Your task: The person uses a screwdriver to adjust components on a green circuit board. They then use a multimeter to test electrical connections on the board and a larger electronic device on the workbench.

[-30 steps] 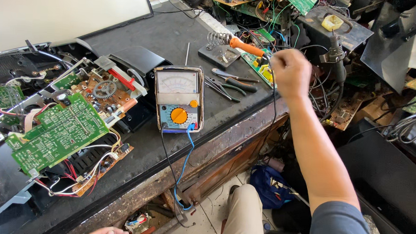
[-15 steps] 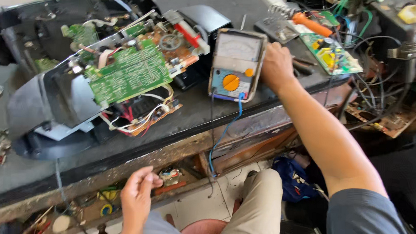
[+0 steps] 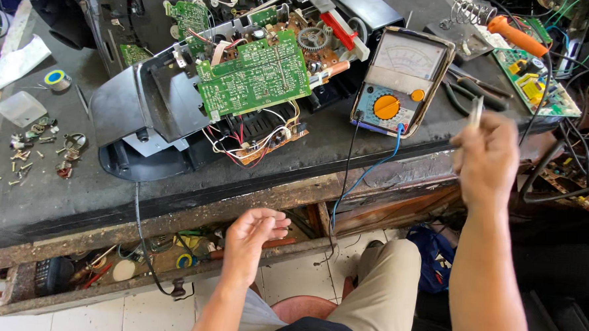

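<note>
An open drawer (image 3: 71,278) under the tabletop (image 3: 174,200) is holding small tools and bits. The left hand (image 3: 255,233) is hanging in front of it, fingers half curled, holding nothing. The right hand (image 3: 487,157) is pinching thin metal tweezers (image 3: 477,112) just beside the meter (image 3: 404,81).

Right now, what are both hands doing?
Left hand: loosely curled, holding nothing.
Right hand: closed on a thin metal tool.

The right hand (image 3: 487,160) is motion-blurred, so the thin tool (image 3: 477,112) it pinches stays unidentifiable.
</note>
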